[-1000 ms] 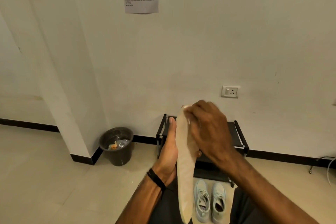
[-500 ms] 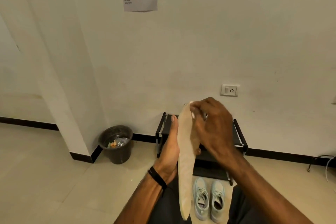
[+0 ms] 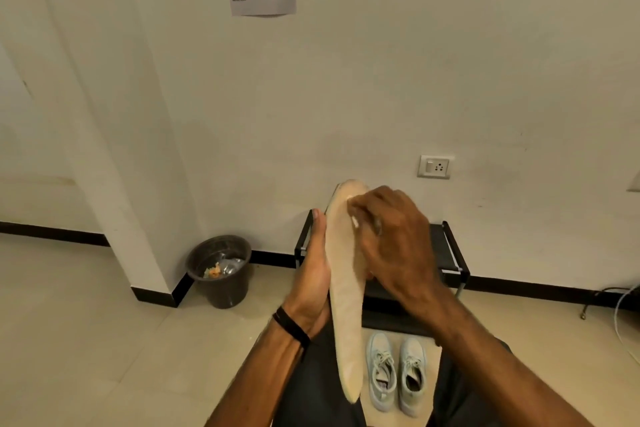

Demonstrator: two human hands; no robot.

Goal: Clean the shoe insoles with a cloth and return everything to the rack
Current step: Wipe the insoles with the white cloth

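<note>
A long beige insole [image 3: 346, 315] stands nearly upright in front of me. My left hand [image 3: 315, 274] supports it from the left, thumb straight along its edge, fingers hidden behind it. My right hand [image 3: 394, 239] presses a small white cloth [image 3: 354, 218] against the insole's upper part; only a sliver of the cloth shows under the curled fingers. A pair of pale blue sneakers [image 3: 398, 371] sits on the floor below, toes toward the black shoe rack [image 3: 450, 253] by the wall.
A dark waste bin [image 3: 220, 270] with litter stands left of the rack beside a wall corner. A socket [image 3: 434, 166] is on the wall above the rack. White cables [image 3: 623, 315] lie at the far right. My dark trouser legs flank the sneakers.
My right hand with the cloth has slid up the insole toward its top end. The left hand and insole have stayed roughly in place.
</note>
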